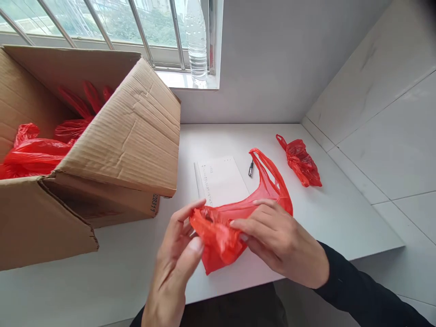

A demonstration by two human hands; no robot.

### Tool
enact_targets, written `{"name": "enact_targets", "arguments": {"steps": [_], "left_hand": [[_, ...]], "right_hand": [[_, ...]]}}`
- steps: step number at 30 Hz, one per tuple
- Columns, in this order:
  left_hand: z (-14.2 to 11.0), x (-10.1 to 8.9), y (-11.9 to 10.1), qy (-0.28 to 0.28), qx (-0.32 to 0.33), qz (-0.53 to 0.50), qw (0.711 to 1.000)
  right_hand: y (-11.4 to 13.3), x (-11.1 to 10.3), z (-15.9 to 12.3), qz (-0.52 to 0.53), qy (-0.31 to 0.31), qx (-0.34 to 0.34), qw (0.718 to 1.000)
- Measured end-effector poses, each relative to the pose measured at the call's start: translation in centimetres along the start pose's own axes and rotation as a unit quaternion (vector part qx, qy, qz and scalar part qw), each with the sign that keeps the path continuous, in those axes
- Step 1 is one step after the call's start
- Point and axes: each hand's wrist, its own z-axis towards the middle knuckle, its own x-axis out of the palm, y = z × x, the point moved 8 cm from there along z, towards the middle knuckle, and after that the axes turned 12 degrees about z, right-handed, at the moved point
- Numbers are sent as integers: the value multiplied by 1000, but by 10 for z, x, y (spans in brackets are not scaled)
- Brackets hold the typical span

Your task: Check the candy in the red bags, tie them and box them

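Observation:
A thin red plastic bag (225, 243) with loop handles is held up over the front part of the white table. My left hand (177, 259) has its fingers behind the bag's left end and its thumb in front, gripping that edge. My right hand (275, 238) pinches the plastic near the middle, thumb against fingers. The bag's handles stretch up and to the right, past a small black pen (251, 169). Behind the bag lies an open notebook (223, 179) with handwriting down its left side. What is inside the bag is hidden.
An open cardboard box (136, 131) at the left holds several red bags (37, 154), one flap jutting right. Another crumpled red bag (303, 163) lies at the right on the white table (340, 213). A water bottle (196, 43) stands on the windowsill. Tiled wall (391, 136) bounds the right.

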Motion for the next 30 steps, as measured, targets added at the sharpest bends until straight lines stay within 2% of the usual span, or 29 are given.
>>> {"name": "enact_targets", "arguments": {"steps": [3,6,8,10,14,16,18,23,26,30], "left_hand": [[-14,11,7,13,-40,12,999],[-19,6,10,-41,-38,3,998],[-18,-1,15,-82,-63,-72,992],[-17,-5,24,-99,-115,-139,979],[-21,3,35,-38,-193,-165,966],[-25,8,34,-8,-192,-140,971],[-27,9,31,-3,-170,-89,981],[-28,6,24,-69,-142,36,987],[-27,10,20,-80,-129,15,988],[-29,16,8,-105,-118,-43,987]], "right_hand": [[8,17,-1,34,88,-35,995],[14,20,-3,82,128,-47,987],[7,16,-2,103,123,2,987],[-4,14,-4,98,129,66,985],[-18,22,-17,47,216,138,965],[-23,23,-24,25,234,157,959],[-31,21,-28,4,220,177,959],[-47,19,-29,-57,178,190,964],[-49,34,-27,-96,226,177,953],[-57,61,-24,-126,312,190,922]]}}
